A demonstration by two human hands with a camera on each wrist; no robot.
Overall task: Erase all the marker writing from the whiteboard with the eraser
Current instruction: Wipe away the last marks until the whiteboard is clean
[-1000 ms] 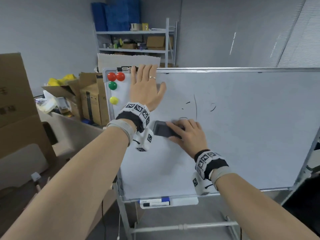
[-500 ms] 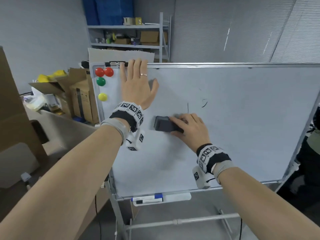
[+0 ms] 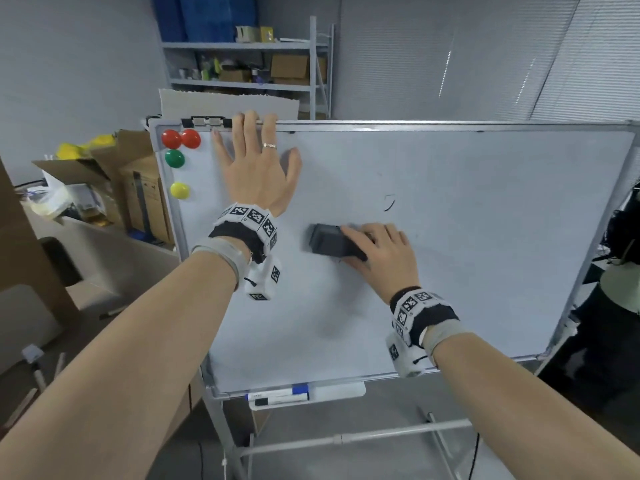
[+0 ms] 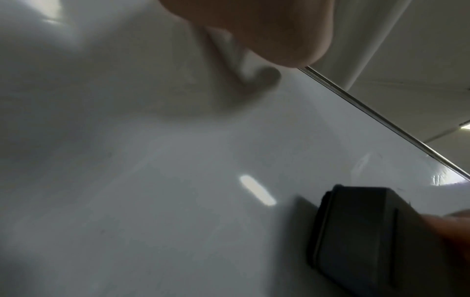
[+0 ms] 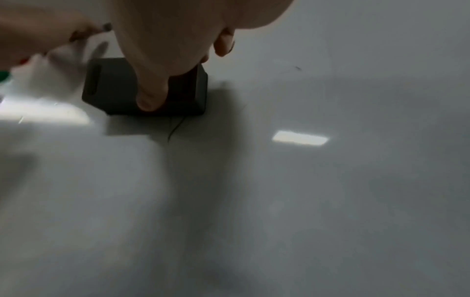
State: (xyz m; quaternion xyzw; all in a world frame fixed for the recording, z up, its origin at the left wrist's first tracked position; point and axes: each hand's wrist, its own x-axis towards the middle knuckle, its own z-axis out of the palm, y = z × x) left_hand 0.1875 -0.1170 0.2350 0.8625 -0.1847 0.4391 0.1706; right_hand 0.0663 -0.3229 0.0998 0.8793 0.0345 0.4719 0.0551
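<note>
The whiteboard (image 3: 485, 271) stands on a wheeled frame in front of me. A dark grey eraser (image 3: 329, 244) lies flat against its middle, and my right hand (image 3: 377, 251) grips the eraser's right end, thumb below and fingers on top. One small black curved mark (image 3: 390, 202) shows up and right of the eraser. In the right wrist view a thin black line (image 5: 175, 128) runs out from under the eraser (image 5: 122, 88). My left hand (image 3: 256, 168) lies flat on the board near its top edge, fingers straight. The left wrist view shows the eraser (image 4: 376, 237) at lower right.
Red, green and yellow magnets (image 3: 178, 157) sit at the board's upper left by a black clip (image 3: 206, 121). Markers (image 3: 280, 398) lie in the tray under the bottom edge. Cardboard boxes (image 3: 138, 188) and a metal shelf (image 3: 249, 67) stand behind on the left.
The eraser has slid rightward across the board in my right hand. The vertical stroke and small marks by the eraser are gone. My left hand stays pressed near the top.
</note>
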